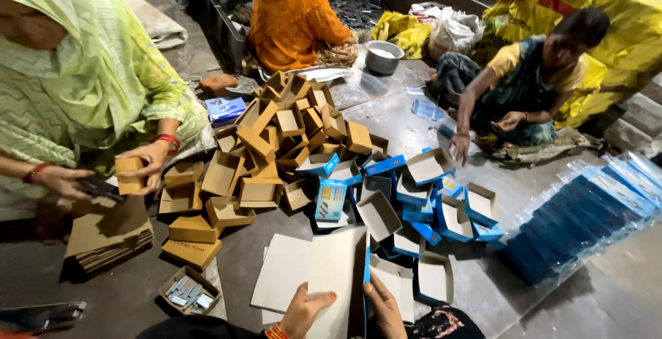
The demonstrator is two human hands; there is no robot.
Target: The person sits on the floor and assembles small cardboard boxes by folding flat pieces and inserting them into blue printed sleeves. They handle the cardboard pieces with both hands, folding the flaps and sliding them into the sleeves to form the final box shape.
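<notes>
At the bottom edge of the view, the person's left hand (303, 309) and right hand (383, 306) both grip a flat, unfolded white carton blank (336, 270) with a blue edge, held upright between them. The left hand's fingers curl over the blank's lower left part, thumb on its face; the right hand pinches the blue-edged right side, fingers closed around it. Just beside the blank, to its left, a second flat white sheet (283, 270) lies on the grey floor (565, 304).

Left of that sits a small open brown tray of metal parts (189, 291), and near it closed brown boxes (192, 239) lie stacked. Right of the hands, folded white-and-blue open boxes (434, 277) stand scattered, with a row of blue packs in clear wrap (579, 222) further right.

Beyond, a heap of open brown cardboard boxes (276, 139) fills the middle of the floor. On the left, a co-worker in a green garment holds a small brown box (129, 173) in one hand. Farther off, a person in orange (293, 15) sits facing away, a metal bowl (383, 56) near them, and another seated person on the right reaches a hand (460, 147) toward the blue boxes.
</notes>
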